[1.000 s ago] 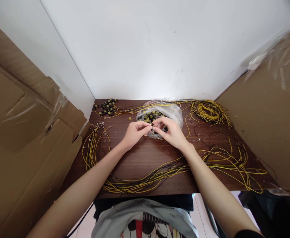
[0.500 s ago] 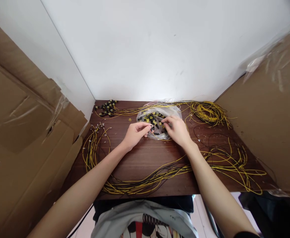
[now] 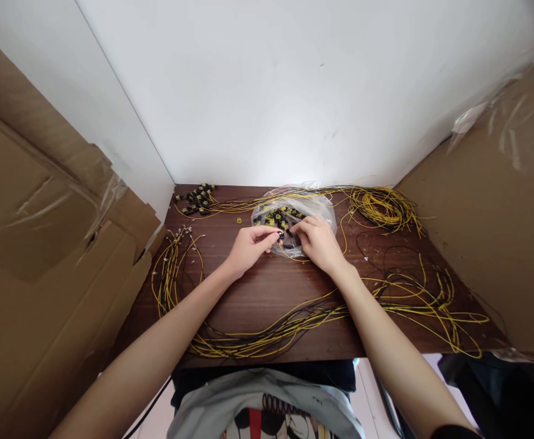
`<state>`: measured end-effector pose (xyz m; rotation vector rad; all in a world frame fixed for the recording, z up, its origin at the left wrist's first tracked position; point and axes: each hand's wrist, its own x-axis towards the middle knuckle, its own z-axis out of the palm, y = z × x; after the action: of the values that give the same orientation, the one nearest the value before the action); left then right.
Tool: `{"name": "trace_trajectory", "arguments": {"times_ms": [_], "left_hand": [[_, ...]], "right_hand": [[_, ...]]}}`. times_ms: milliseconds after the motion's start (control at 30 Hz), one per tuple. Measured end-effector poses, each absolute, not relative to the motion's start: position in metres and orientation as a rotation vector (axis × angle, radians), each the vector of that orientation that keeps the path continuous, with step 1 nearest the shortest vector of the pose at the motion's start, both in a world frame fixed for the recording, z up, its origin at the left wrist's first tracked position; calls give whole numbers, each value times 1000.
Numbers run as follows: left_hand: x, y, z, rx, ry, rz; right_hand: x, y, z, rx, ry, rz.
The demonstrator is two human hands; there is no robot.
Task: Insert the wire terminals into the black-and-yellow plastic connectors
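Note:
Thumb and index finger of my left hand (image 3: pixel 250 247) pinch the end of a thin yellow wire (image 3: pixel 295 260), with a small white and black tip showing at the fingertips. From there the wire loops below my right hand (image 3: pixel 317 239) toward the right. My right hand is over the near right side of a clear plastic bag (image 3: pixel 326 210), its fingers curled together beside a small dark piece; whether they grip it is unclear. Several black and yellow connectors (image 3: pixel 276 216) lie in the bag, partly hidden by my hands.
Finished-looking connectors (image 3: pixel 198 200) lie at the back left, their wires running to a coil (image 3: pixel 383 207) at the back right. A long wire bundle (image 3: pixel 267 341) curves along the table's front edge. Cardboard (image 3: pixel 66 244) stands at both sides; a white wall (image 3: pixel 285 91) rises behind.
My right hand has shifted slightly left and down, closer to my left hand, and its fingers have drawn together. The left hand stays nearly still with the wire end.

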<state>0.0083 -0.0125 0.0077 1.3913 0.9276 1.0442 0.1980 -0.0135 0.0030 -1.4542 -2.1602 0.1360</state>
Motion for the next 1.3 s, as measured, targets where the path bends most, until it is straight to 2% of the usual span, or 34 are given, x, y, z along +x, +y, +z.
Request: {"name": "trace_trajectory", "arguments": {"times_ms": [200, 400, 667, 967, 1300], "left_hand": [[9, -13, 9, 1368, 909, 1048], [10, -13, 9, 1336, 891, 1064], [9, -12, 9, 1288, 896, 1065], [9, -13, 9, 1243, 890, 1094], [9, -13, 10, 1248, 890, 1102]], "right_hand": [[198, -15, 6, -1422, -2096, 109], [193, -18, 15, -1155, -1845, 405], [190, -19, 18, -1119, -1753, 446], [172, -24, 17, -1005, -1535, 790], [167, -32, 19, -958, -1587, 635]]}}
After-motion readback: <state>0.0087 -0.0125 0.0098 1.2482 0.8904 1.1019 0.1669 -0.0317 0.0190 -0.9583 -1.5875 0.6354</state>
